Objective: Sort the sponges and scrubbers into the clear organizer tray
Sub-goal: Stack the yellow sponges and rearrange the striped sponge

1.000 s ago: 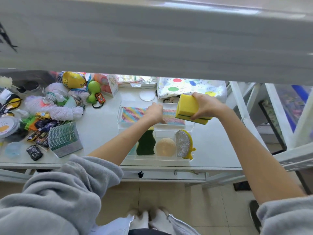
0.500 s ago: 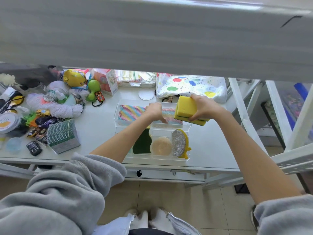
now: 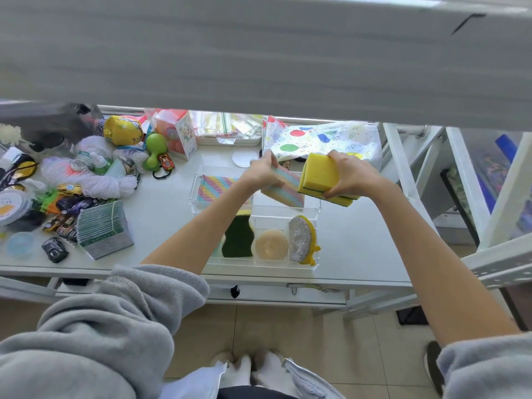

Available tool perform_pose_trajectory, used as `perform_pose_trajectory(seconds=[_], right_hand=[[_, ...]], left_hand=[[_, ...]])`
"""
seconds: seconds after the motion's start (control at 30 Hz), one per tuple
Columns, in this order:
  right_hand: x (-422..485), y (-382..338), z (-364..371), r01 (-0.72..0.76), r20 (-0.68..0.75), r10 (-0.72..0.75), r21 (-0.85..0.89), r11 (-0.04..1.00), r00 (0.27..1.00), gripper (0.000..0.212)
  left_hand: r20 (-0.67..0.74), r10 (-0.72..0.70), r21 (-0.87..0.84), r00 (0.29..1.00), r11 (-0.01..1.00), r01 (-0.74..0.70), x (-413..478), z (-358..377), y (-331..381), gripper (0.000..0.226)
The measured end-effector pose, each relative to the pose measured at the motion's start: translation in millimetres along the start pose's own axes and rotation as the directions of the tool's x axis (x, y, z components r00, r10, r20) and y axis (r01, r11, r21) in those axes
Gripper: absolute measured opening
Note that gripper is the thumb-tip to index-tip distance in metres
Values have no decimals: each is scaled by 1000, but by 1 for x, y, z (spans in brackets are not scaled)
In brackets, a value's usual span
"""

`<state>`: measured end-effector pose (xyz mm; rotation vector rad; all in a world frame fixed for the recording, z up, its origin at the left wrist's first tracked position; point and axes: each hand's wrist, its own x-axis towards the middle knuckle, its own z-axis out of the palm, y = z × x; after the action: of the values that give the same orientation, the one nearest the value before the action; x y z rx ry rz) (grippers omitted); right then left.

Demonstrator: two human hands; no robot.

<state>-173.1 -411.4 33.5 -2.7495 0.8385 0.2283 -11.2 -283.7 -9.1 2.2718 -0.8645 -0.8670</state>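
The clear organizer tray (image 3: 313, 210) sits mid-table. My left hand (image 3: 263, 169) grips a rainbow-striped sponge (image 3: 286, 188) and holds it tilted above the tray's rear right part. Another striped sponge (image 3: 217, 187) lies flat in the rear left part. Just to the right, over the tray's right edge, my right hand (image 3: 349, 175) holds a stack of yellow sponges (image 3: 321, 175). The front compartments hold a dark green scrubber (image 3: 237, 239), a round tan sponge (image 3: 270, 244) and a silver-and-yellow scrubber (image 3: 300, 239).
A grey shelf (image 3: 259, 53) blocks the upper view. Left of the tray lie white yarn (image 3: 95, 180), toy cars (image 3: 62, 223), a green card stack (image 3: 102, 228) and a green toy (image 3: 154, 151). A polka-dot bag (image 3: 316, 139) sits behind the tray. White rack frames (image 3: 408, 180) stand right.
My left hand, earlier resting on the striped sponges in the tray, has lifted one of them and tilted it up. My right hand with the yellow sponges stays almost in place.
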Motion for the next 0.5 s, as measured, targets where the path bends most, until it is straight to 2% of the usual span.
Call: perform_pose_trajectory(seconds=[0.07, 0.13, 0.33, 0.5], right_hand=[[0, 0, -3, 1, -12, -1, -5, 1000, 1000, 78], [1, -2, -4, 8, -19, -9, -5, 1000, 1000, 76], [11, -31, 3, 74, 10, -74, -9, 997, 997, 77], [28, -64, 19, 147, 63, -145, -30, 989, 987, 78]], left_hand=[[-10, 14, -69, 1000, 998, -14, -6, -21, 0, 42], [-32, 7, -67, 999, 998, -9, -12, -46, -10, 48], [-95, -106, 78, 990, 990, 114, -27, -84, -71, 47], [-228, -48, 99, 973, 992, 72, -32, -75, -87, 44]])
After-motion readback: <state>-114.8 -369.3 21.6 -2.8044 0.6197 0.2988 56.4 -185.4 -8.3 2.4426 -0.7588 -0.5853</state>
